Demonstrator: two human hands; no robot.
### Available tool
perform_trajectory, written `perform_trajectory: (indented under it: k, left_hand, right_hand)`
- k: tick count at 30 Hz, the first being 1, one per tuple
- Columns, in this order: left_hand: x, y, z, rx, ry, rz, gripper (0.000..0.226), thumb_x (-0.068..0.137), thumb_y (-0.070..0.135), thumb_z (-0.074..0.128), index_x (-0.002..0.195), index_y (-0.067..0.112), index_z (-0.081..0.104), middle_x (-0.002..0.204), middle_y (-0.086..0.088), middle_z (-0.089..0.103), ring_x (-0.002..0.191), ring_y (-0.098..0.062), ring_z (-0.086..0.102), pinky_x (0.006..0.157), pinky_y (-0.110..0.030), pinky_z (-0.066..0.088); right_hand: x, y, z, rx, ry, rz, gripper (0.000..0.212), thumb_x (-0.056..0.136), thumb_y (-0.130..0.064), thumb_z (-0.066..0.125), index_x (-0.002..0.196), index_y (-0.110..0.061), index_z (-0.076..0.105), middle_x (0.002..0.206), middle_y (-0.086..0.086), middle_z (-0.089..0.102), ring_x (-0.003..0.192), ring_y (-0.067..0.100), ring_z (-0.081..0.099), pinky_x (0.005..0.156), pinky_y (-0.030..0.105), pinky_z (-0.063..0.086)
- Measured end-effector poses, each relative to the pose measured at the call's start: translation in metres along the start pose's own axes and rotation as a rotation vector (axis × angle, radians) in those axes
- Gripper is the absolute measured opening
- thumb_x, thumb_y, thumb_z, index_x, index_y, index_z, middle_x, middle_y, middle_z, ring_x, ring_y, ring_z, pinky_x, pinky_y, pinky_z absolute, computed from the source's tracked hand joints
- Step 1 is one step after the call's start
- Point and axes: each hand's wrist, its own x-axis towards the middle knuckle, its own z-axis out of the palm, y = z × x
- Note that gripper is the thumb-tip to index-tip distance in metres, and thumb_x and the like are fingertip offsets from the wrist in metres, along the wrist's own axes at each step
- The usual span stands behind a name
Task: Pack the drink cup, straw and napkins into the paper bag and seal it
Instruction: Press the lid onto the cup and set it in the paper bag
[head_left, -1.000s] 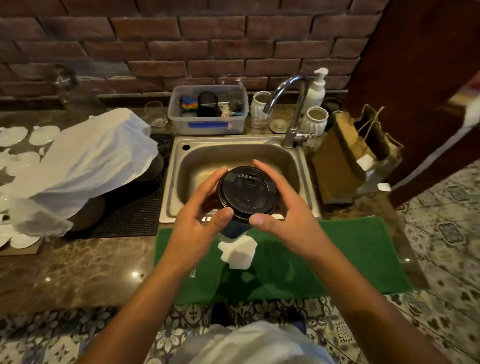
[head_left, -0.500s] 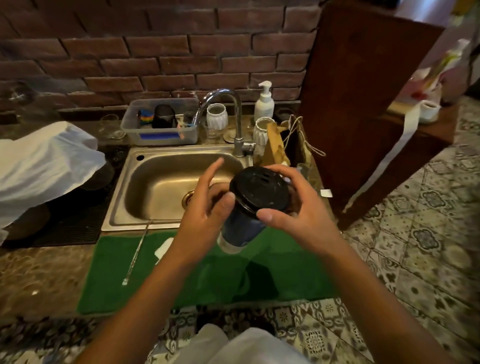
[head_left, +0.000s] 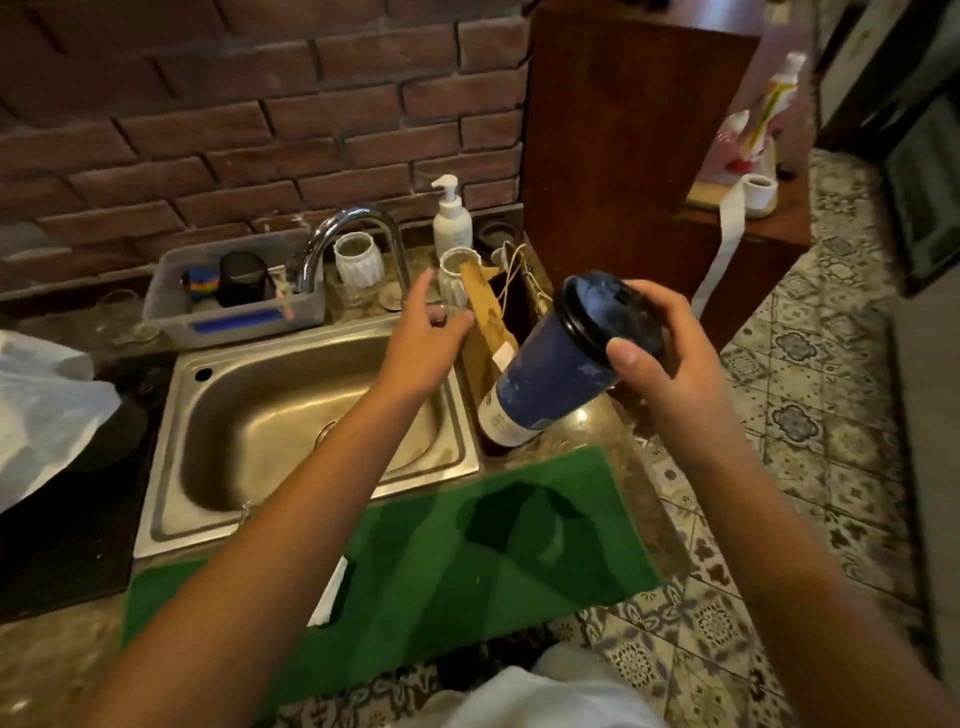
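The counter (head_left: 62, 644) runs under a brick wall, and the steel sink (head_left: 311, 415) set into it holds nothing I can make out, with a green mat (head_left: 467, 561) lying just in front of it. Behind the sink a clear plastic tub (head_left: 234, 306) holds a black mesh cup and something brightly coloured (too small to say what). The brown paper bag (head_left: 488, 332) stands open just right of the sink, string handles up. The right hand (head_left: 660, 358) grips the dark blue drink cup (head_left: 550, 374) by its black lid, thumb curled over the rim, holding it tilted in the air just beside the bag. The left hand (head_left: 426, 332) reaches toward the bag's near edge with fingers loosely spread, holding nothing. A white napkin (head_left: 330, 592) lies on the mat.
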Motion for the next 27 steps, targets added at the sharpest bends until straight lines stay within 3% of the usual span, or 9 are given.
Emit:
perform_trajectory:
  k: [2,5,9,11,14,19,22,25,27]
  left_hand:
    - [0.018,0.008,0.012,0.042,-0.032,-0.008,0.074,0.096,0.029,0.063,0.158,0.029,0.022,0.135,-0.005,0.057,0.117,-0.014,0.058,0.091,-0.025,0.045]
    - [0.045,0.011,0.029,0.135,-0.010,-0.039,0.083,0.090,0.033,0.069,0.158,0.028,0.021,0.154,-0.007,0.043,0.138,-0.024,0.045,0.110,-0.040,0.041]
    - [0.074,0.002,0.055,0.251,0.028,-0.106,0.105,0.067,0.056,0.077,0.155,0.030,0.025,0.157,-0.009,0.039,0.142,-0.031,0.040,0.114,-0.053,0.038]
    - [0.082,0.004,0.067,0.313,0.043,-0.106,0.108,0.062,0.057,0.079,0.153,0.031,0.027,0.156,-0.009,0.039,0.141,-0.033,0.041,0.113,-0.055,0.038]
    - [0.087,0.006,0.082,0.489,0.054,-0.120,0.103,0.075,0.037,0.083,0.155,0.026,0.020,0.158,-0.013,0.033,0.143,-0.036,0.037,0.112,-0.054,0.038]
    - [0.089,0.007,0.090,0.692,0.082,-0.203,0.093,0.078,0.032,0.082,0.148,0.030,0.020,0.133,-0.014,0.061,0.120,-0.040,0.060,0.095,-0.053,0.051]
    - [0.085,0.008,0.087,0.671,0.132,-0.234,0.077,0.086,0.031,0.070,0.150,0.025,0.028,0.128,-0.016,0.064,0.117,-0.040,0.061,0.097,-0.050,0.051]
    - [0.079,0.011,0.084,0.575,0.116,-0.214,0.051,0.087,0.024,0.068,0.134,0.022,0.048,0.120,-0.013,0.066,0.108,-0.036,0.065,0.091,-0.051,0.056]
    - [0.075,0.012,0.082,0.525,0.086,-0.225,0.040,0.090,0.018,0.067,0.126,0.021,0.051,0.111,-0.011,0.067,0.095,-0.031,0.070,0.078,-0.048,0.062]
  right_hand:
    - [0.007,0.000,-0.011,-0.016,0.092,-0.029,0.066,0.077,-0.054,0.064,0.135,-0.026,0.050,0.120,-0.016,0.062,0.108,-0.009,0.063,0.085,0.012,0.050]
    - [0.028,0.010,-0.028,-0.023,0.182,-0.062,0.069,0.080,-0.053,0.061,0.138,-0.018,0.049,0.118,-0.018,0.058,0.105,-0.014,0.061,0.082,0.008,0.047]
    - [0.059,0.031,-0.047,-0.014,0.153,-0.046,0.071,0.081,-0.054,0.060,0.140,-0.017,0.049,0.121,-0.017,0.058,0.106,-0.017,0.059,0.082,0.005,0.046]
    - [0.072,0.041,-0.055,-0.006,0.125,-0.021,0.069,0.080,-0.058,0.060,0.138,-0.023,0.050,0.121,-0.018,0.059,0.106,-0.016,0.060,0.082,0.006,0.046]
    - [0.092,0.054,-0.069,0.029,0.066,0.032,0.067,0.078,-0.062,0.060,0.136,-0.030,0.050,0.121,-0.018,0.060,0.109,-0.010,0.061,0.086,0.012,0.049]
    - [0.118,0.069,-0.085,0.107,-0.001,0.038,0.066,0.080,-0.059,0.063,0.137,-0.027,0.052,0.125,-0.013,0.062,0.114,-0.004,0.062,0.092,0.019,0.052]
    - [0.129,0.071,-0.090,0.208,0.043,0.046,0.075,0.077,-0.067,0.071,0.139,-0.028,0.051,0.135,-0.001,0.061,0.125,0.014,0.061,0.106,0.041,0.051]
    - [0.133,0.069,-0.087,0.237,0.043,0.023,0.083,0.080,-0.063,0.072,0.148,-0.027,0.044,0.147,0.001,0.052,0.134,0.015,0.055,0.112,0.046,0.047]
    - [0.134,0.068,-0.081,0.213,0.009,0.002,0.083,0.082,-0.059,0.072,0.152,-0.030,0.039,0.151,-0.003,0.048,0.138,0.012,0.051,0.114,0.046,0.044]
